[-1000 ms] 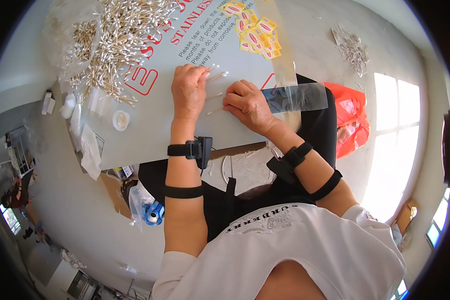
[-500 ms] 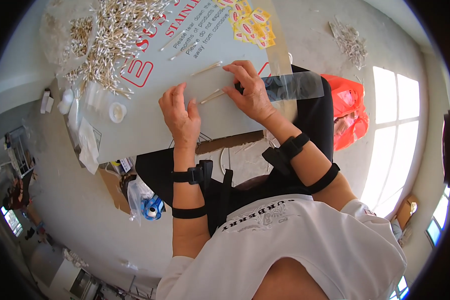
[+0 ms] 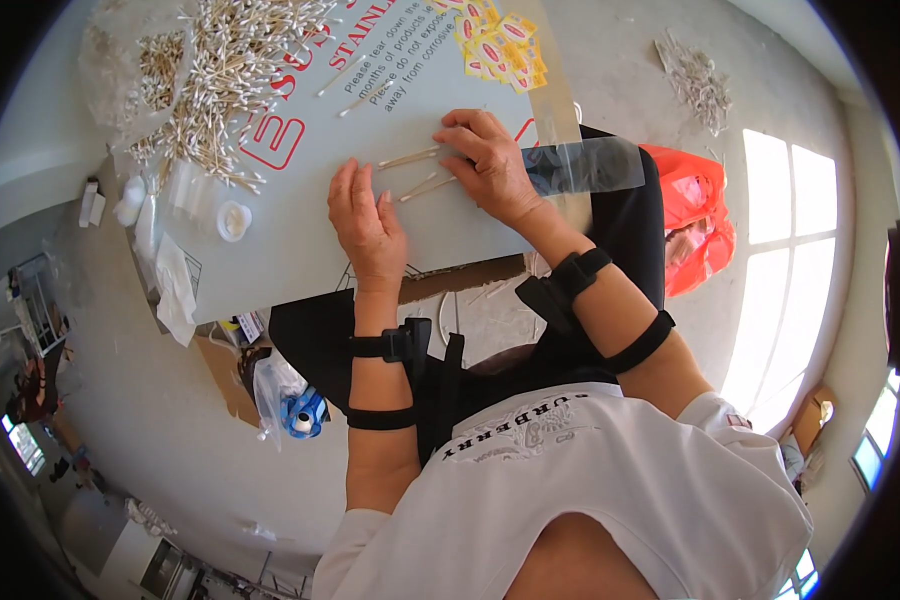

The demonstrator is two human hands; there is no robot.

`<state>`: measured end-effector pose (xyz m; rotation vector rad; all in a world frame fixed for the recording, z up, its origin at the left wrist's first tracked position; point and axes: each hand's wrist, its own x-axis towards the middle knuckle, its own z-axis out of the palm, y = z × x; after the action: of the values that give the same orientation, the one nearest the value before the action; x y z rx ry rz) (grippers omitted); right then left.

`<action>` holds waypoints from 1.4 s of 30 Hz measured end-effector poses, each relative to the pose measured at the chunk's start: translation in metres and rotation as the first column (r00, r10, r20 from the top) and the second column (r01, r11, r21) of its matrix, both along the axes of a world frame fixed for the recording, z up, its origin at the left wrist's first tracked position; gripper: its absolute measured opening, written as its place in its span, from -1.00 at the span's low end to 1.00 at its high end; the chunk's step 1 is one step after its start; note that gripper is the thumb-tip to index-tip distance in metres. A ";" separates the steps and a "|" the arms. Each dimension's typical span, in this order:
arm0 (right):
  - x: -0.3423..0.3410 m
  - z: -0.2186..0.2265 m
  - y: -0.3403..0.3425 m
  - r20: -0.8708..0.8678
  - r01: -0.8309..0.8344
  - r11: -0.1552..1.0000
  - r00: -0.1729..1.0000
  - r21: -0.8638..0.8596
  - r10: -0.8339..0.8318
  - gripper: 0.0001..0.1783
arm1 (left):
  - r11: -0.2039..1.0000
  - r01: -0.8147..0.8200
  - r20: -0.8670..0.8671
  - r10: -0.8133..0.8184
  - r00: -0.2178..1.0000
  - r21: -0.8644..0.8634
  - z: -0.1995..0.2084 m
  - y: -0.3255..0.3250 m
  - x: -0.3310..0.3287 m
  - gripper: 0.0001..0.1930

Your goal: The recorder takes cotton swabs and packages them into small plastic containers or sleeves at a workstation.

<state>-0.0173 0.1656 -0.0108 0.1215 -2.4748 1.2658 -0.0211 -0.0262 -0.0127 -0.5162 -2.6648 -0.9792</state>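
Cotton swabs lie in two small groups on the light grey printed board, the upper swabs (image 3: 407,158) and the lower swabs (image 3: 426,187). At their left ends rests my left hand (image 3: 368,225), open, its fingers bent slightly and the thumb apart. My right hand (image 3: 495,170) curves over their right ends, index finger and thumb either side of the upper swabs with a gap between them. Part of the lower swabs is hidden beneath it. Farther up the board (image 3: 300,240), a few loose swabs (image 3: 365,98) lie on the print.
A big heap of cotton swabs (image 3: 225,80) covers the far left, beside a clear plastic bag. Nearby stands a small round white container (image 3: 234,221). Yellow-and-white packets (image 3: 505,50) lie far right. Clear film (image 3: 610,165) overhangs the right edge, near a red bag (image 3: 690,220).
The upper swabs have come nearer to me along with my right hand, whose index finger and thumb are closer together. My left hand has shifted slightly right.
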 end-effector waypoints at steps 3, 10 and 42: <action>-0.005 -0.002 0.001 0.030 0.014 1.000 0.999 0.005 -0.014 -0.77 | 1.000 -0.010 -0.003 0.010 1.000 0.019 0.009 0.004 -0.018 -0.61; -0.017 0.003 -0.004 0.061 0.058 0.984 0.996 0.168 -0.069 -0.91 | 0.984 0.120 -0.023 -0.124 0.992 -0.133 0.016 0.005 -0.036 -0.77; -0.122 0.006 -0.021 0.110 -0.283 0.890 0.959 0.358 0.260 -0.80 | 0.885 0.108 0.256 0.014 0.966 -0.453 0.010 0.036 0.011 -0.13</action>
<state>-0.1389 0.1448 -0.0050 0.5528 -2.7986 0.8870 -0.0103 0.0096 -0.0029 -0.5846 -3.1482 -0.4235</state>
